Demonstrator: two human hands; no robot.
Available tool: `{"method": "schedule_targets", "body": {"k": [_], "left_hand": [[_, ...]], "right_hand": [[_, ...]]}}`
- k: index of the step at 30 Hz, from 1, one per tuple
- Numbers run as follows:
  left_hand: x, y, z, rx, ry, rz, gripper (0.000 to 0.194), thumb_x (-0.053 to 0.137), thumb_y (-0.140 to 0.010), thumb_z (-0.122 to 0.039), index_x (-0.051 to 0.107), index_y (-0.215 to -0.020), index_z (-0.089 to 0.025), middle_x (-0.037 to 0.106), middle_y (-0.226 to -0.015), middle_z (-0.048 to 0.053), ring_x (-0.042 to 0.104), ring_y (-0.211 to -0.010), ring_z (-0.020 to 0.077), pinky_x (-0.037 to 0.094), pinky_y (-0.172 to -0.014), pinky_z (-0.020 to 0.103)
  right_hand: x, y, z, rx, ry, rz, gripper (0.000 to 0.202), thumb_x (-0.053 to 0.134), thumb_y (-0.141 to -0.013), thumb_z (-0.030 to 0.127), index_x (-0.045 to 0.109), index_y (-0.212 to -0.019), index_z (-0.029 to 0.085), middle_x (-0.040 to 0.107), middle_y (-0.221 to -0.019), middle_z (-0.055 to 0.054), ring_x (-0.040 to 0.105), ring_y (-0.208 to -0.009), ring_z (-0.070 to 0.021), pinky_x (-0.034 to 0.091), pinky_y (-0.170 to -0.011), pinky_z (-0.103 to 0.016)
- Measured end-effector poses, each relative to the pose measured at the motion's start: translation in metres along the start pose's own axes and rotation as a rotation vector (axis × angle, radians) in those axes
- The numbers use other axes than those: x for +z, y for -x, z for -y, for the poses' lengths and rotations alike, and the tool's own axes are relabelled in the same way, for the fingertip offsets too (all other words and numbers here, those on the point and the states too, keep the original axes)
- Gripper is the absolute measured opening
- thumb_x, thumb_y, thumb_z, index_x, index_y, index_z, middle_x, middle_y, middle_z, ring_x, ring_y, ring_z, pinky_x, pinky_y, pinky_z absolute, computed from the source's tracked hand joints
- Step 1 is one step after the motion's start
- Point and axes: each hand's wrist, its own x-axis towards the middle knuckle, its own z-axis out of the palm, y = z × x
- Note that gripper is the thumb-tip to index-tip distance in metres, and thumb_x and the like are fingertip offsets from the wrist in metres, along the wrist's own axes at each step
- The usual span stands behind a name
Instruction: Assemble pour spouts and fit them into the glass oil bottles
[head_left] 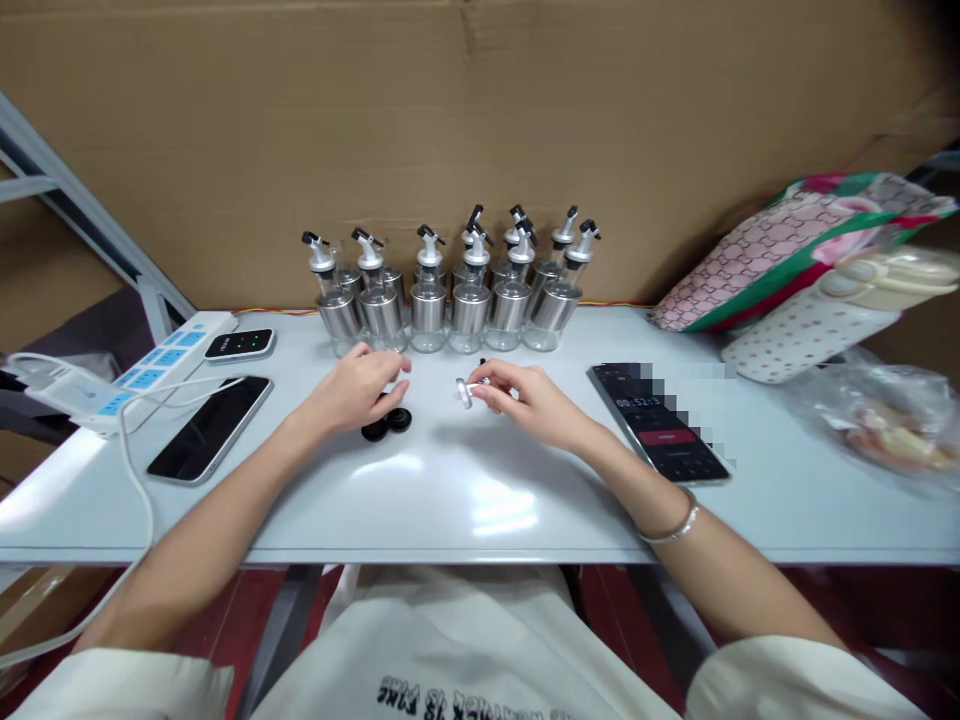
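My right hand (534, 402) is closed in a pinch around a silver pourer spout (463, 393), holding it over the middle of the table with its round collar facing left. My left hand (358, 388) hovers with bent fingers, thumb and forefinger apart, just above several black round rubber stoppers (400, 420). Part of the stoppers is hidden beneath those fingers. Behind both hands stand several glass bottles with steel sleeves (428, 310), each topped by a silver and black pourer (429, 247).
A dark phone (211, 428), a small white-edged device (240, 345) and a power strip (169, 365) lie left. Right are a lit phone (660, 425), a patterned bag (750, 260), a dotted bottle (814, 325) and a plastic bag (892, 420). Cardboard (480, 120) backs the table.
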Motion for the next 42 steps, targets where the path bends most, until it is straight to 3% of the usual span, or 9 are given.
{"method": "schedule_targets", "body": {"k": [4, 8, 14, 23, 26, 29, 35, 39, 42], "left_hand": [[-0.001, -0.003, -0.012, 0.102, -0.151, 0.184, 0.028, 0.045, -0.092, -0.038, 0.054, -0.078, -0.015, 0.063, -0.080, 0.006, 0.057, -0.071, 0.0190, 0.033, -0.068, 0.031], [0.002, -0.005, -0.018, 0.054, -0.201, 0.262, 0.023, 0.050, -0.090, -0.037, 0.056, -0.088, -0.014, 0.067, -0.082, 0.007, 0.061, -0.074, 0.0212, 0.033, -0.071, 0.032], [0.008, -0.003, -0.016, 0.069, -0.210, 0.283, 0.020, 0.048, -0.092, -0.033, 0.056, -0.089, -0.015, 0.068, -0.082, 0.007, 0.062, -0.075, 0.0208, 0.032, -0.071, 0.031], [0.002, -0.002, -0.021, 0.001, -0.143, 0.293, 0.023, 0.056, -0.086, -0.037, 0.058, -0.092, -0.015, 0.069, -0.083, 0.007, 0.062, -0.074, 0.0213, 0.032, -0.076, 0.034], [0.001, -0.002, -0.021, -0.011, -0.015, 0.217, 0.028, 0.057, -0.087, -0.031, 0.052, -0.109, -0.016, 0.069, -0.092, 0.007, 0.062, -0.077, 0.0196, 0.033, -0.077, 0.033], [0.004, -0.001, -0.024, 0.019, 0.090, 0.068, 0.030, 0.054, -0.090, -0.031, 0.048, -0.115, -0.017, 0.066, -0.091, 0.005, 0.061, -0.078, 0.0172, 0.036, -0.076, 0.030], [0.010, -0.001, -0.035, 0.075, 0.208, -0.211, 0.021, 0.051, -0.093, -0.038, 0.048, -0.099, -0.018, 0.059, -0.081, 0.002, 0.055, -0.067, 0.0129, 0.043, -0.069, 0.027], [0.015, -0.002, -0.041, 0.082, 0.334, -0.332, 0.016, 0.054, -0.091, -0.033, 0.047, -0.088, -0.019, 0.055, -0.084, 0.002, 0.054, -0.073, 0.0114, 0.044, -0.067, 0.023], [0.017, -0.002, -0.044, 0.002, 0.410, -0.363, 0.020, 0.056, -0.090, -0.033, 0.045, -0.082, -0.019, 0.054, -0.082, 0.001, 0.054, -0.076, 0.0124, 0.045, -0.068, 0.024]], "right_hand": [[0.002, -0.001, -0.003, -0.015, 0.066, -0.008, 0.022, 0.049, -0.092, 0.032, 0.062, -0.092, 0.015, 0.053, -0.062, 0.001, 0.043, -0.054, -0.0111, 0.034, -0.056, -0.022], [0.003, -0.001, -0.007, -0.032, 0.092, -0.013, 0.018, 0.059, -0.086, 0.032, 0.064, -0.093, 0.016, 0.057, -0.065, 0.001, 0.043, -0.056, -0.0112, 0.034, -0.057, -0.022], [0.003, -0.001, -0.006, -0.032, 0.045, -0.008, 0.014, 0.058, -0.086, 0.030, 0.063, -0.089, 0.017, 0.063, -0.068, -0.001, 0.054, -0.059, -0.0125, 0.040, -0.060, -0.024], [0.002, -0.001, -0.003, 0.056, -0.122, -0.150, 0.015, 0.054, -0.087, 0.033, 0.051, -0.085, 0.018, 0.064, -0.074, -0.003, 0.059, -0.061, -0.0143, 0.044, -0.060, -0.026], [0.003, -0.001, -0.005, 0.078, -0.115, -0.185, 0.016, 0.055, -0.086, 0.033, 0.049, -0.082, 0.019, 0.063, -0.076, -0.003, 0.057, -0.062, -0.0138, 0.043, -0.060, -0.026], [0.005, -0.003, -0.008, 0.104, -0.199, -0.211, 0.019, 0.054, -0.086, 0.036, 0.047, -0.081, 0.019, 0.060, -0.074, -0.001, 0.055, -0.062, -0.0130, 0.041, -0.059, -0.026], [0.009, -0.006, -0.012, 0.118, -0.526, -0.110, 0.028, 0.058, -0.082, 0.045, 0.047, -0.082, 0.020, 0.057, -0.062, 0.002, 0.056, -0.061, -0.0135, 0.043, -0.065, -0.029], [0.011, -0.005, -0.008, 0.141, -0.615, -0.005, 0.029, 0.060, -0.081, 0.046, 0.049, -0.084, 0.019, 0.060, -0.066, 0.001, 0.059, -0.065, -0.0137, 0.045, -0.068, -0.030], [0.011, -0.005, -0.007, 0.125, -0.637, 0.009, 0.028, 0.060, -0.082, 0.044, 0.051, -0.088, 0.018, 0.061, -0.068, 0.000, 0.060, -0.067, -0.0137, 0.045, -0.069, -0.029]]}}
